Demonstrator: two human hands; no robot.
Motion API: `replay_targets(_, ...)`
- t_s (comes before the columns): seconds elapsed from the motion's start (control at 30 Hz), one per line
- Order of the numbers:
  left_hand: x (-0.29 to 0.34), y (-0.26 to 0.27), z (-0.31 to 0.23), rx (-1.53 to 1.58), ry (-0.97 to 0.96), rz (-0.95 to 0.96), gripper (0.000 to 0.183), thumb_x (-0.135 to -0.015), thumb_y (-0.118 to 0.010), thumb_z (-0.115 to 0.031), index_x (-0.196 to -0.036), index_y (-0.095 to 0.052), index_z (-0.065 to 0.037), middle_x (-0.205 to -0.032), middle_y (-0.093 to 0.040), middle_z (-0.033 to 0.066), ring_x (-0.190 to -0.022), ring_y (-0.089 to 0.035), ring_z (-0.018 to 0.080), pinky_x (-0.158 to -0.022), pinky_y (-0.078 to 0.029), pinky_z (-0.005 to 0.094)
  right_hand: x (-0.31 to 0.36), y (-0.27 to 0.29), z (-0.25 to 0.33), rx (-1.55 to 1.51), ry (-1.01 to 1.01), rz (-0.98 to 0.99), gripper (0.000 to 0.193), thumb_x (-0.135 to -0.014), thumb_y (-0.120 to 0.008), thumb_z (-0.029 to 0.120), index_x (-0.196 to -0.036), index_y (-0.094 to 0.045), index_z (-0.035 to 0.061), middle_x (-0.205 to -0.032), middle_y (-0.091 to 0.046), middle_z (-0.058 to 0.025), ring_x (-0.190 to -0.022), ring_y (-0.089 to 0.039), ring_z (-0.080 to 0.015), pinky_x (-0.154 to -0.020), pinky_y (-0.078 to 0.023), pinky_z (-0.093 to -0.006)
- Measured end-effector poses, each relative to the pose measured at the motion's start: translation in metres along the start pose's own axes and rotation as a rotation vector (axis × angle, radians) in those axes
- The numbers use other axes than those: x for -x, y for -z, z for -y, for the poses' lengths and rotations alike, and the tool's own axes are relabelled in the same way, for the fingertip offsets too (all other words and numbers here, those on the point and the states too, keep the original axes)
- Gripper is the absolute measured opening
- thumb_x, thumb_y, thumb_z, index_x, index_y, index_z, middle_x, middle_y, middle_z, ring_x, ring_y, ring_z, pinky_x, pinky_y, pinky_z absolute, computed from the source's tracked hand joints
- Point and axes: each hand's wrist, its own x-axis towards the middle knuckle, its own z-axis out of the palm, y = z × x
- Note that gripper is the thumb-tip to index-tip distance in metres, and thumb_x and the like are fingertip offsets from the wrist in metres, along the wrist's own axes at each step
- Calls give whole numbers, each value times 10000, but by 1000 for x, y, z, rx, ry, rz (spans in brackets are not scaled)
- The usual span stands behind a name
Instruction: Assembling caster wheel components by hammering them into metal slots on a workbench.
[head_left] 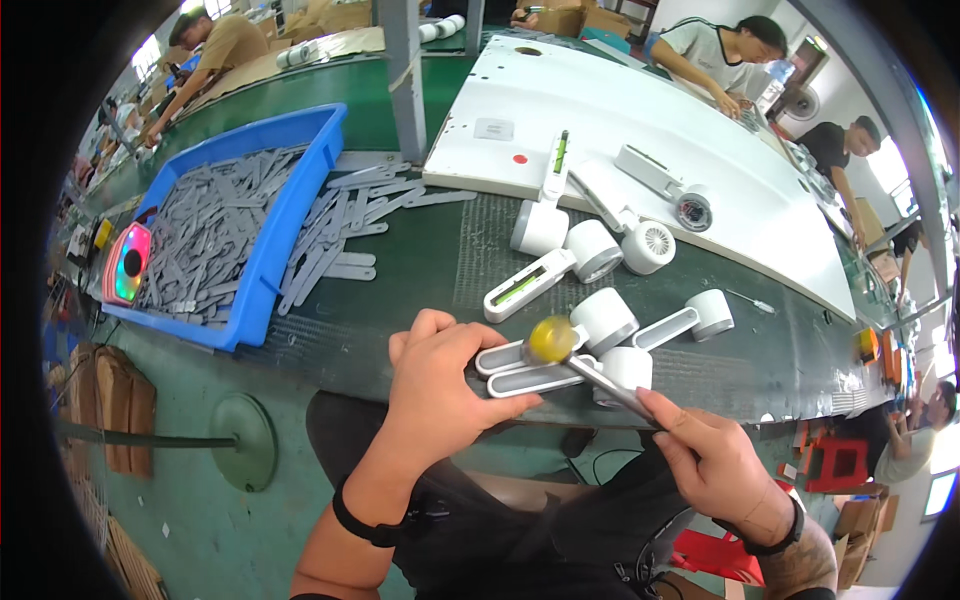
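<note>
My right hand [715, 455] is closed on the grey handle of a small mallet [612, 388]. Its round yellow head, slightly blurred, is over two white handheld fans lying side by side near the table's front edge. My left hand [435, 375] steadies the handle end of the nearer fan [535, 380], thumb along its near side, fingers curled behind the handles. A grey strip fills that handle's face. The mallet head partly hides the farther fan [604, 318]. Beyond them lie several more fans, including one fan [530, 285] with green showing in its open handle slot.
At left, a blue bin [255, 290] holds many grey strips, with a loose pile of strips [345, 225] beside it. A colourfully lit device [127, 262] sits at its edge. A white panel [610, 110] covers the back. A screwdriver [752, 302] lies right. Other people work beyond.
</note>
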Motion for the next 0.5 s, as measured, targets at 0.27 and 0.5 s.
replay_targets(0.27, -2, 1, 2, 6, 6, 4, 581, -599, -1043, -403, -1036, -790, -115, -1001, -679, 9, -1098, -555, 231, -981, -355, 402, -2, -3, -4, -51, 41, -133, 559, -982, -682, -37, -1528, -648, 78, -790, -625, -139, -679, -610, -327, -670, -525, -423)
replay_targets(0.5, 0, 0, -1, 33, 32, -54, 825, -652, -1019, -400, -1323, -614, -146, -946, -725, -24, -1108, -610, 234, -991, -362, 448, -8, 2, 13, -72, 157, -168, 579, -979, -695, -29, -1543, -633, 88, -788, -632, -144, -672, -614, -338, -665, -527, -435)
